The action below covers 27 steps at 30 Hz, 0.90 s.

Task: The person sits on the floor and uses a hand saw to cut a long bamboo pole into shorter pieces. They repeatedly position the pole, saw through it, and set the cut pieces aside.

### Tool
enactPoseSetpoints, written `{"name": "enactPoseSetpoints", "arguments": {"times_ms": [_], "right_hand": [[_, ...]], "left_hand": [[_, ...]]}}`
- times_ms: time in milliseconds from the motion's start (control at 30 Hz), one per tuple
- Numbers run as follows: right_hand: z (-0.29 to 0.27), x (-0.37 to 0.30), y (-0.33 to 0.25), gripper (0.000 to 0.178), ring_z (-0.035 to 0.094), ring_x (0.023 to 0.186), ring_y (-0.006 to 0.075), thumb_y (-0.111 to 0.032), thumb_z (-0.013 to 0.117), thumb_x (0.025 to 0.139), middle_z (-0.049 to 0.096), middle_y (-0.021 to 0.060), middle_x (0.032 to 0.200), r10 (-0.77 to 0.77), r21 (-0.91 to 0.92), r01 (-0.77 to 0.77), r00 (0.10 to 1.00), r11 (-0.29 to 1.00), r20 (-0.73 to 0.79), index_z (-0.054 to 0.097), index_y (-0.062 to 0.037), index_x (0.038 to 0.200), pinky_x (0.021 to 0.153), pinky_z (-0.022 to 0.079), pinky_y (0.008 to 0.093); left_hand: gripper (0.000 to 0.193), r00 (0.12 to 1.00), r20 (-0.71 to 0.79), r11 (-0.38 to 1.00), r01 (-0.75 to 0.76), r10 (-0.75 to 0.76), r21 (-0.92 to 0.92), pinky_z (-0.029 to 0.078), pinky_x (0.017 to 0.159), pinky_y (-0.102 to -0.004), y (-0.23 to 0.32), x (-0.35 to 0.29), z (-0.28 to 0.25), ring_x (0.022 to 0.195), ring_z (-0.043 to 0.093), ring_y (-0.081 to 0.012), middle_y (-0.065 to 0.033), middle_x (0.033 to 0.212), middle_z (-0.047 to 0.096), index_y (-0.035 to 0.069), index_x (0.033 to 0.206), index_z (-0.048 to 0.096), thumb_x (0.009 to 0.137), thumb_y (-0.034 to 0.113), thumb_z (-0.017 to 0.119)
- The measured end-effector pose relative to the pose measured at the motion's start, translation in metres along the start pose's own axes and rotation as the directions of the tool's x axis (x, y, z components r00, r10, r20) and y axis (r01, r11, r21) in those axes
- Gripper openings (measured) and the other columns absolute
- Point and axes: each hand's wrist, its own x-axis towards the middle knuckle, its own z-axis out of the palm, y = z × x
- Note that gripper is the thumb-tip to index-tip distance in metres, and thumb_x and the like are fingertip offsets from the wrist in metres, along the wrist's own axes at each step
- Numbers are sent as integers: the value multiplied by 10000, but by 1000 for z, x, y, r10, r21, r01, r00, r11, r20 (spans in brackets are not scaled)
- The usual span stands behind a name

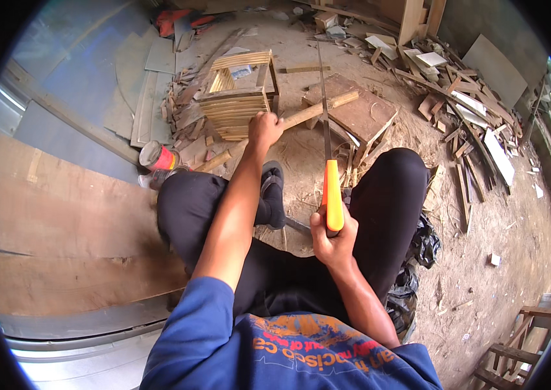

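My right hand [337, 235] is closed round the yellow and orange handle of a hand saw [333, 188]. The saw's long thin blade points away from me and crosses a wooden pole [304, 116] near its right end. My left hand [265, 129] is wrapped round the middle of that pole. The pole slants from lower left to upper right, and its right end rests over a low brown wooden block or stool [361, 107]. Just beyond my left hand stands a slatted wooden frame [233, 110], like a small crate. Whether the teeth have cut in cannot be made out.
A heap of wood offcuts [457, 97] lies at the far right. A red-labelled can [157, 156] stands by my left knee, beside a large wooden board [74, 221]. Black plastic bags [423, 244] lie by my right leg. A wooden rack [519, 341] stands at lower right.
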Motion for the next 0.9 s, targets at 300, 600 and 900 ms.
{"name": "enactPoseSetpoints", "arguments": {"times_ms": [300,600,900], "right_hand": [[0,-5,31,155,514,616,84,-102,677,934,531,19,695,108,102,-106,994,989,-12,563,2,915,571,434,266],[-2,20,-16,138,519,614,43,-87,665,972,565,-20,721,114,-6,-116,986,993,-123,601,-1,884,538,397,225],[15,21,-5,214,496,656,4,-181,669,1010,575,-55,725,202,-92,-228,952,969,-231,677,33,1017,566,374,194]], "left_hand": [[287,933,-1,933,-359,359,-5,562,744,-451,40,176,-149,778,720,-330,-174,832,739,61,912,751,868,342,718],[332,860,429,894,-394,276,213,543,783,-492,57,123,-147,860,702,-344,-165,946,741,66,1064,736,893,350,717],[329,799,564,931,-339,206,139,567,760,-475,5,64,-76,905,725,-346,-205,941,748,0,1012,758,829,273,741]]}}
